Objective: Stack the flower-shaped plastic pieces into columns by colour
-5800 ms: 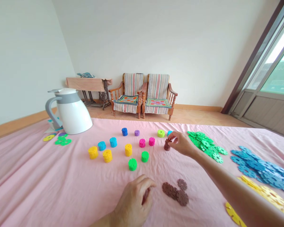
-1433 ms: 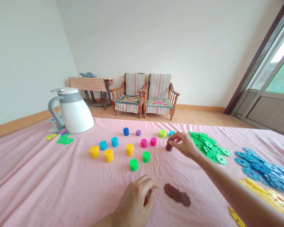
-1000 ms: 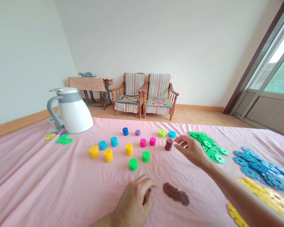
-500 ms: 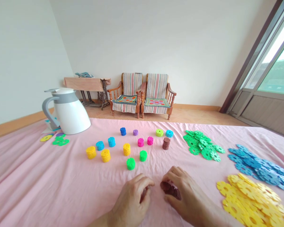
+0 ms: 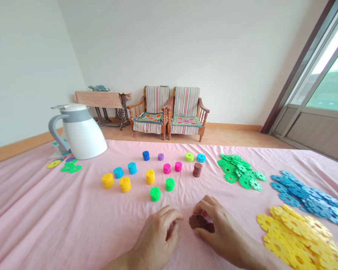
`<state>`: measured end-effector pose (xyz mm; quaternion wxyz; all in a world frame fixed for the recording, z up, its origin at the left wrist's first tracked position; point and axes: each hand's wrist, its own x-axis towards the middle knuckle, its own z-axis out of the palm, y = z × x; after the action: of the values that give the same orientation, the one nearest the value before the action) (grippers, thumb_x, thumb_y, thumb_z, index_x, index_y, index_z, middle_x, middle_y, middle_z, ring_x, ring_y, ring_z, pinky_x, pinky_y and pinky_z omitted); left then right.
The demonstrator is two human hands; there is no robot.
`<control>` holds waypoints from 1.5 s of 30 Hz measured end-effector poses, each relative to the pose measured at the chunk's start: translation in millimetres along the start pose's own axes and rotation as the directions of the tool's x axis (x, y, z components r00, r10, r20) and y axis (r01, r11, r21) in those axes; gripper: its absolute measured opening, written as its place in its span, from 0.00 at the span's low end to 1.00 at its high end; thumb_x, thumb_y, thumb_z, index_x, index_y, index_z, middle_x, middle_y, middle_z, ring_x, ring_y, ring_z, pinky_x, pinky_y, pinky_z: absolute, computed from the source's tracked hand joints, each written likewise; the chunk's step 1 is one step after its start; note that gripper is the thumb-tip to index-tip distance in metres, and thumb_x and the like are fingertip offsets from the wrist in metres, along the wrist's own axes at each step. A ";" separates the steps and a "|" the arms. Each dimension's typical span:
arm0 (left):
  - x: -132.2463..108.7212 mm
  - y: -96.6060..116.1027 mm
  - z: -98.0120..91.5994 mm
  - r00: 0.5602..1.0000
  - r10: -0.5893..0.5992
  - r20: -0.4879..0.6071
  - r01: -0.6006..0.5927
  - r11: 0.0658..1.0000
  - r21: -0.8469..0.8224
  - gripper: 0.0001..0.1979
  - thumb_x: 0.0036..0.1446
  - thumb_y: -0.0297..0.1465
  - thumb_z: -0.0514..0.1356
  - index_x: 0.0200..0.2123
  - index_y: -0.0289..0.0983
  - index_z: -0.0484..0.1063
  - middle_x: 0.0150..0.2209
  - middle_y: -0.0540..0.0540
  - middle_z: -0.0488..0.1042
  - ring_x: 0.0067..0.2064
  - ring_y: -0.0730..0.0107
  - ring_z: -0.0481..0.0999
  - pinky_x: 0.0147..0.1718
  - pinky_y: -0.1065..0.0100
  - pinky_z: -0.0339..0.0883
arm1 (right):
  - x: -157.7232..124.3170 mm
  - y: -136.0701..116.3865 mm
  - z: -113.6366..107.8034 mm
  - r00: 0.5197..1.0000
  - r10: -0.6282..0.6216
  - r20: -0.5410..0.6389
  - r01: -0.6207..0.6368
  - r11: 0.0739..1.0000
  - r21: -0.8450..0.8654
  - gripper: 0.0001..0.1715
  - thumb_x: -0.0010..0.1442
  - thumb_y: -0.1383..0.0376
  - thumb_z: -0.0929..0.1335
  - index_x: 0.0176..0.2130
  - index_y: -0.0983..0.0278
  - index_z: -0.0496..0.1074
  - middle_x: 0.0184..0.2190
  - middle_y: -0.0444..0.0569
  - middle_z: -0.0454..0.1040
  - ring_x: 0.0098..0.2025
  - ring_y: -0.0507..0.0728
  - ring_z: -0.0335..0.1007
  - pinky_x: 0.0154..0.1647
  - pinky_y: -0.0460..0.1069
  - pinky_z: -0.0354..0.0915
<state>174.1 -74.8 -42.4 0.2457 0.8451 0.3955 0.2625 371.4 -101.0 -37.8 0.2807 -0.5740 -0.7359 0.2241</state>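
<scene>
Brown notched discs lie within the curled fingers of my right hand, low at the centre right. To the left of them, my left hand is curled, with a bit of brown showing between its fingers. Beyond the hands stand short stacks of discs: green, yellow, light blue, pink, dark blue and brown. A small purple stack and a lime one stand farther back.
Loose piles of green, blue and yellow discs lie on the right of the pink cloth. A white jug stands at the back left, near a few loose discs. Two chairs are beyond.
The fingers of my right hand have lifted and parted slightly, so more of the brown discs shows. My left hand has hardly moved.
</scene>
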 end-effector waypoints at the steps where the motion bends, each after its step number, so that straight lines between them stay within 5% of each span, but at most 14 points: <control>1: 0.0 0.3 -0.2 1.000 0.000 0.001 0.000 1.000 0.000 0.16 0.54 0.18 0.50 0.40 0.38 0.73 0.34 0.47 0.74 0.32 0.69 0.71 0.31 0.71 0.62 | 0.1 -0.3 -0.3 1.000 0.001 0.000 -0.001 1.000 0.002 0.10 0.46 0.73 0.66 0.31 0.62 0.67 0.34 0.45 0.68 0.37 0.55 0.64 0.38 0.49 0.60; 15: 1.6 2.6 -1.4 1.000 -0.012 0.002 0.012 1.000 -0.010 0.17 0.52 0.17 0.50 0.39 0.38 0.73 0.34 0.48 0.73 0.33 0.69 0.71 0.32 0.70 0.62 | 4.6 -2.9 1.1 0.996 -0.035 -0.087 0.035 0.999 -0.007 0.08 0.48 0.73 0.65 0.30 0.62 0.66 0.31 0.45 0.68 0.35 0.54 0.65 0.35 0.49 0.61; 23: -1.0 0.4 0.6 1.000 -0.017 0.017 0.017 1.000 -0.020 0.15 0.51 0.16 0.51 0.35 0.38 0.72 0.32 0.48 0.72 0.31 0.69 0.70 0.31 0.70 0.60 | 70.6 32.7 -35.8 0.930 -0.055 -0.364 -0.005 0.987 -0.162 0.06 0.52 0.63 0.66 0.32 0.63 0.69 0.30 0.46 0.69 0.32 0.54 0.66 0.36 0.50 0.62; 30: -1.7 -1.2 1.0 1.000 -0.010 0.021 0.010 1.000 -0.009 0.15 0.51 0.17 0.51 0.35 0.38 0.72 0.32 0.48 0.71 0.31 0.69 0.69 0.31 0.70 0.60 | 112.1 53.2 -46.8 0.909 0.024 -0.417 -0.098 0.983 -0.156 0.10 0.49 0.60 0.67 0.31 0.64 0.71 0.29 0.47 0.70 0.30 0.54 0.68 0.33 0.49 0.63; 39: 0.2 -3.3 2.1 1.000 -0.002 0.016 0.002 1.000 -0.007 0.17 0.49 0.15 0.50 0.36 0.38 0.72 0.32 0.48 0.71 0.30 0.70 0.69 0.30 0.70 0.59 | 115.0 47.8 -49.5 0.920 0.019 -0.393 -0.092 0.982 -0.166 0.12 0.49 0.59 0.68 0.32 0.65 0.72 0.30 0.48 0.72 0.29 0.54 0.69 0.32 0.49 0.63; 45: -0.9 -2.1 1.4 1.000 -0.002 0.012 0.002 1.000 -0.016 0.16 0.50 0.16 0.51 0.36 0.38 0.72 0.31 0.48 0.71 0.31 0.70 0.69 0.31 0.70 0.59 | 90.5 36.6 -61.7 0.925 0.028 -0.379 -0.084 0.988 -0.132 0.14 0.53 0.56 0.66 0.32 0.64 0.72 0.29 0.48 0.73 0.29 0.54 0.68 0.31 0.49 0.63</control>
<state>173.4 -74.6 -45.0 0.2549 0.8444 0.3927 0.2602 422.5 -3.8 -1.7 0.3671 -0.6462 -0.6661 0.0637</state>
